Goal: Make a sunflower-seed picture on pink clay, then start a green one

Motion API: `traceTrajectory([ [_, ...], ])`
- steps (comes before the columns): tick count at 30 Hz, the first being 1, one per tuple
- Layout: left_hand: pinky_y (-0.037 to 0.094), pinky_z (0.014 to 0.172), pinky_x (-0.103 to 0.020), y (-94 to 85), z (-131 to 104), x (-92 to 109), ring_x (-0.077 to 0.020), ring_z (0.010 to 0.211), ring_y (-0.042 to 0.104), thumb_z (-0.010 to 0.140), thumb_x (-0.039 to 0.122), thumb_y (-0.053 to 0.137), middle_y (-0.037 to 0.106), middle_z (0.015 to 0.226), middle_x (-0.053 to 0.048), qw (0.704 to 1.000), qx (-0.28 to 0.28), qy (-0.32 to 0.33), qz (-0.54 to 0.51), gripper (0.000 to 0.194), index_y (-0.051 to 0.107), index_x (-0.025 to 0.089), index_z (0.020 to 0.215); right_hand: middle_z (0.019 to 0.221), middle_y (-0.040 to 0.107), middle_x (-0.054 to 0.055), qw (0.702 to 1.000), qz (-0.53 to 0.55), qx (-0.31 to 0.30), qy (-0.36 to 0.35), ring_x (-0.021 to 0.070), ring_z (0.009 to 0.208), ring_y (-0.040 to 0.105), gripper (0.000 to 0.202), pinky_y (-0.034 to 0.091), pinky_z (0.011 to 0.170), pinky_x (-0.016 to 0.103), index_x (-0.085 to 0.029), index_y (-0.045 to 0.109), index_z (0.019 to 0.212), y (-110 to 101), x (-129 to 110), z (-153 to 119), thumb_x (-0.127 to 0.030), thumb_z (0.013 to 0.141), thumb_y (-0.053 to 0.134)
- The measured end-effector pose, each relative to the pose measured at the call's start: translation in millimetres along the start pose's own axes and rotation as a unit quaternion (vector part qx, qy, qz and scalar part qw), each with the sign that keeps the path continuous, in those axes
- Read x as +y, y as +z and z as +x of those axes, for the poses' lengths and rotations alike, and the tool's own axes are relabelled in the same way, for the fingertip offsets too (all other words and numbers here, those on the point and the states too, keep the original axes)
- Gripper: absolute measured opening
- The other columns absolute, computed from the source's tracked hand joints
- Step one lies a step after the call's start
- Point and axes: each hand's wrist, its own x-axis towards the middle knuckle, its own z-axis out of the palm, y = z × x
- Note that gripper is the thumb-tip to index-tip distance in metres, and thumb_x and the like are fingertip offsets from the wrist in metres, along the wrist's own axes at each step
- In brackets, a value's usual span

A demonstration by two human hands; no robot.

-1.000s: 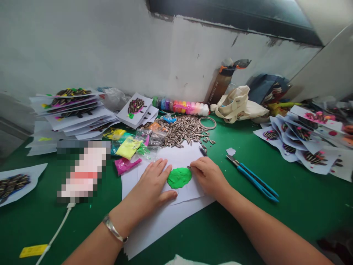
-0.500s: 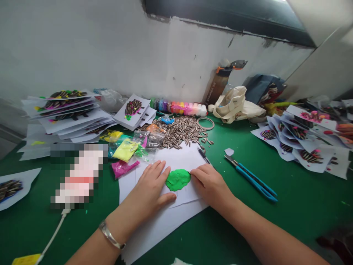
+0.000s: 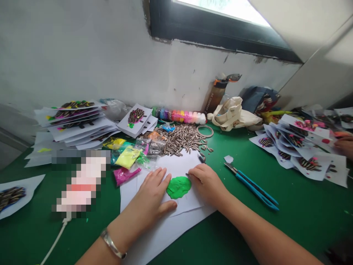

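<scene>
A flattened oval of green clay (image 3: 178, 187) lies on white paper (image 3: 179, 162) in front of me. My left hand (image 3: 156, 195) rests flat on the paper at the clay's left side, fingers spread, holding nothing. At the clay's upper right edge, my right hand (image 3: 206, 184) pinches a small dark object, which looks like a sunflower seed. Just behind that hand lies a dark pen (image 3: 201, 159). A pile of striped sunflower seeds (image 3: 182, 138) is heaped beyond the paper, beside bags of coloured clay (image 3: 127, 157).
A blue cutter (image 3: 255, 187) lies to the right. Stacks of seed pictures stand at left (image 3: 79, 127) and right (image 3: 292, 145). A row of clay tubs (image 3: 187, 116), a bottle (image 3: 214, 97) and a cloth bag (image 3: 231, 116) line the wall. Another person's hand (image 3: 346, 144) is at far right.
The view has tilted up, so the table things sit lower in it. The small dark object in my right hand now stands slightly off the clay's edge. My left hand stays beside the clay.
</scene>
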Motion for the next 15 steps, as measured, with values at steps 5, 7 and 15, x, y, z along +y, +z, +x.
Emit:
traceTrajectory([
  [5, 0.026, 0.115, -0.054, -0.9, 0, -1, -0.0343, 0.143, 0.027, 0.083, 0.044, 0.065, 0.034, 0.154, -0.017, 1.0, -0.006, 0.007, 0.006, 0.068, 0.044, 0.018, 0.142, 0.077, 0.062, 0.004, 0.997, 0.021, -0.04, -0.055, 0.0161, 0.077, 0.053, 0.026, 0.039, 0.072, 0.026, -0.019, 0.07, 0.08, 0, 0, 11, -0.012, 0.093, 0.048],
  [7, 0.026, 0.115, -0.054, -0.7, 0, -2, -0.0339, 0.143, 0.027, 0.083, 0.044, 0.065, 0.034, 0.154, -0.016, 1.0, 0.001, 0.016, 0.003, 0.068, 0.043, 0.019, 0.142, 0.077, 0.062, 0.003, 0.998, 0.019, -0.038, -0.049, 0.0159, 0.076, 0.053, 0.025, 0.038, 0.071, 0.026, -0.019, 0.07, 0.08, 0, 1, 12, -0.012, 0.092, 0.049],
  [15, 0.023, 0.116, -0.055, -5.2, 2, 4, -0.0354, 0.144, 0.024, 0.082, 0.042, 0.068, 0.031, 0.155, -0.019, 0.999, -0.039, -0.02, -0.004, 0.071, 0.043, 0.014, 0.143, 0.076, 0.062, 0.003, 0.993, 0.017, -0.076, -0.092, 0.0154, 0.075, 0.051, 0.025, 0.035, 0.069, 0.025, -0.019, 0.07, 0.078, -3, -1, 27, -0.012, 0.092, 0.05],
])
